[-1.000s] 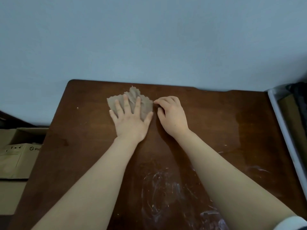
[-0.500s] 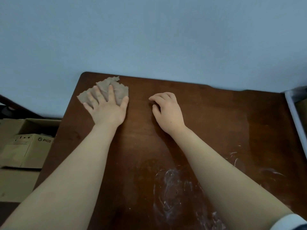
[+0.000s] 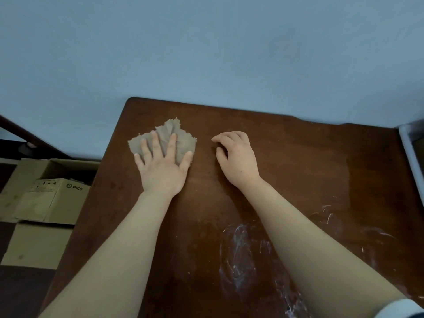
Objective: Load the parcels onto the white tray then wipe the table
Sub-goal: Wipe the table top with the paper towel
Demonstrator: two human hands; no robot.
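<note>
**Grey-brown cloth pinned flat for the wipe**

Grey-brown cloth (image 3: 181, 138) lies near the far left corner of the counter (image 3: 298, 157). The left hand (image 3: 160, 171) presses it palm-down, fingers (image 3: 172, 145) straight and spread wide, probably to put pressure across the whole rag. The right hand (image 3: 238, 157) rests just beside the cloth without touching it. Its fingers are loosely curled and hold nothing, and their tips touch the wood, likely as a brace. White smears (image 3: 238, 253) lie well apart from the cloth, so the wiping looks unfinished. Only the rim of the white tray (image 3: 410, 152) shows at the right edge, and no parcels can be made out.
</note>
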